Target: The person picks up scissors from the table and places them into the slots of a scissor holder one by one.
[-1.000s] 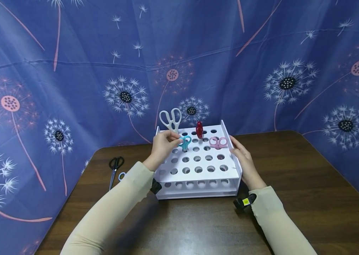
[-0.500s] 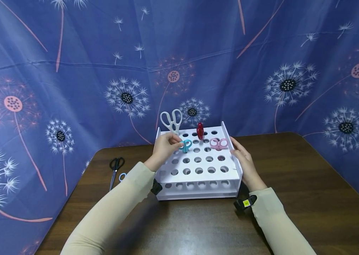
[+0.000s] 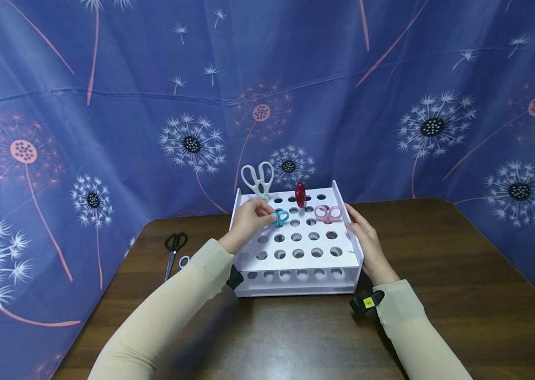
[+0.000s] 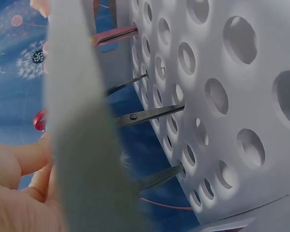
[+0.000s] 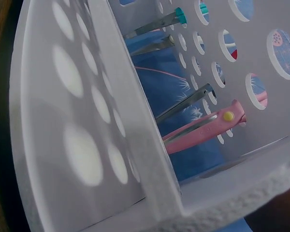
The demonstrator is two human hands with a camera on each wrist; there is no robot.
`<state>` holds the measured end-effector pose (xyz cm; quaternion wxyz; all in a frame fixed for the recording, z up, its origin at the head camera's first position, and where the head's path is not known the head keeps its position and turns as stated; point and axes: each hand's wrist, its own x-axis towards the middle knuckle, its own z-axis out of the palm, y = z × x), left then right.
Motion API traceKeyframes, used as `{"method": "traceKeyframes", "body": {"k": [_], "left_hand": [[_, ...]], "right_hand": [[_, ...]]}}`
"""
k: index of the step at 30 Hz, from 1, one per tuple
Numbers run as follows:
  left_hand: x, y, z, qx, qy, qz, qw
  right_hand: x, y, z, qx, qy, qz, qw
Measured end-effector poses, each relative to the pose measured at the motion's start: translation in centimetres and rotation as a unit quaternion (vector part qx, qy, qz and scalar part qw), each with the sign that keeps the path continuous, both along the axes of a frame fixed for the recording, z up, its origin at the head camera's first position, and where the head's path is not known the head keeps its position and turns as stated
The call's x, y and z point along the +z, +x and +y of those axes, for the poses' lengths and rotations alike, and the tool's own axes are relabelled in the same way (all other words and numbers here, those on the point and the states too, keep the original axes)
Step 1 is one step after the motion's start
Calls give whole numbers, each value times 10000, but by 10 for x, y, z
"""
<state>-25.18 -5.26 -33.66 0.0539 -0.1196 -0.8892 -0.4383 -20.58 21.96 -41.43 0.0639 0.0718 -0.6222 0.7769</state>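
Observation:
My left hand (image 3: 248, 219) pinches the handle of a pair of teal scissors (image 3: 280, 218) above the white perforated rack (image 3: 296, 266). The teal scissors point downward, and their blades pass through a hole in the top board, with the teal base (image 5: 181, 16) showing under it in the right wrist view. My right hand (image 3: 368, 245) holds the rack's right side panel, thumb at its edge. White-handled scissors (image 3: 259, 182), red-handled scissors (image 3: 300, 195) and pink scissors (image 3: 327, 214) also stand in the rack. Several blades (image 4: 150, 115) reach the lower board in the left wrist view.
Black-handled scissors (image 3: 173, 248) lie on the brown table (image 3: 291, 338) left of the rack. Beside them a light-blue handle loop (image 3: 184, 261) shows, the rest hidden by my left sleeve. A blue patterned cloth (image 3: 343, 121) hangs behind the table.
My left hand has lowered slightly with the teal scissors, whose handle now sits closer to the top board and is turned more. My right hand has stayed at the rack's side.

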Motion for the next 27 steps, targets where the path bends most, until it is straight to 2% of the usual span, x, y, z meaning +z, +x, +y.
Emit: {"method": "traceKeyframes", "body": {"k": [5, 18, 27], "left_hand": [[-1, 0, 0, -37, -76, -176, 9998], [0, 1, 2, 80, -167, -311, 9993], [0, 2, 2, 9, -494, -514, 9975]], "right_hand": [[0, 0, 0, -17, 39, -87, 10000], [3, -1, -3, -103, 95, -289, 9995], [4, 1, -3, -63, 110, -375, 9992]]}}
